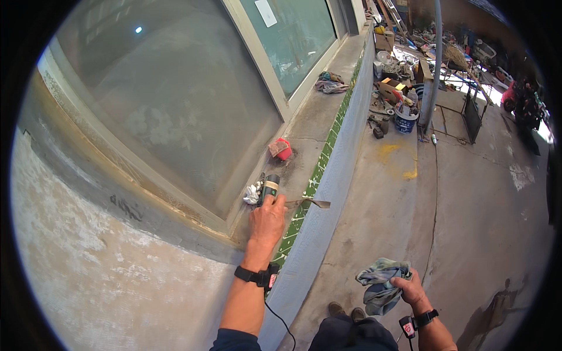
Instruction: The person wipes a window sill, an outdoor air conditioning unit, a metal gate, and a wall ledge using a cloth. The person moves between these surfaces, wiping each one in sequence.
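My left hand [267, 221] is on the concrete window sill, its fingers around the near end of a dark cylindrical object [271, 184] with a tan band. From beside those fingers a narrow brown strip [314, 202] runs right, past the sill's green tiled edge. A crumpled white scrap [251, 195] touches the cylinder's left side. Farther along the sill stands a red container [283, 151] with a brownish flat piece leaning on it. Low on the right, above the ground, my right hand [410, 287] grips a bunched grey-green cloth [383, 283]. The hand's palm side is hidden.
A large window [175, 109] borders the sill on the left. Crumpled rags [331, 83] lie farther along it. Beyond, a blue-and-white bucket [405, 120], a metal pole [437, 66], a metal frame [472, 114] and piled clutter stand on the concrete ground. Black cables hang from both wristbands.
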`<state>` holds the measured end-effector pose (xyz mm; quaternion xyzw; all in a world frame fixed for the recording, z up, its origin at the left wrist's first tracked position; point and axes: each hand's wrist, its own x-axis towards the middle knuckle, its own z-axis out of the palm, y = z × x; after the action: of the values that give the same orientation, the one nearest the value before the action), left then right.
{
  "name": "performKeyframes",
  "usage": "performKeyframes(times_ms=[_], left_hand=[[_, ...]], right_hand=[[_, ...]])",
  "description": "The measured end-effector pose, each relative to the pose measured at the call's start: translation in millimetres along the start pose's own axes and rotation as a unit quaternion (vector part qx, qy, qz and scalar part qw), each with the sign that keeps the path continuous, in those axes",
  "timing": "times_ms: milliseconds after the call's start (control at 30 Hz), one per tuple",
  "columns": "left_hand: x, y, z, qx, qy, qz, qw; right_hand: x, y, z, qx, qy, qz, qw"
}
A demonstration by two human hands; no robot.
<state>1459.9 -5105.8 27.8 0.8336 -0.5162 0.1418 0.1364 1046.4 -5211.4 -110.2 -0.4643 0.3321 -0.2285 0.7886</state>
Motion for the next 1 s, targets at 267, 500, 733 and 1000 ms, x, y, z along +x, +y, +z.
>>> performKeyframes(times_ms=[267,500,733,1000], left_hand=[[37.1,-42.3,-55.2,-0.006,0.203,-0.151,0.967],[40.4,-47.1,-41.3,0.135,-0.016,-0.235,0.962],[27.3,-23.1,-13.7,0.132,-0.197,-0.307,0.922],[-1.7,11.0,2.8,0.153,-0.034,-0.275,0.949]], right_hand=[[21.6,-44.2,26.4,-0.002,-0.009,-0.039,0.999],[74.9,-72.3,34.8,-0.05,-0.063,-0.059,0.995],[156.9,-107.4,23.0,-0.089,-0.164,-0.07,0.98],[211.4,-127.9,11.4,-0.087,-0.184,-0.043,0.978]])
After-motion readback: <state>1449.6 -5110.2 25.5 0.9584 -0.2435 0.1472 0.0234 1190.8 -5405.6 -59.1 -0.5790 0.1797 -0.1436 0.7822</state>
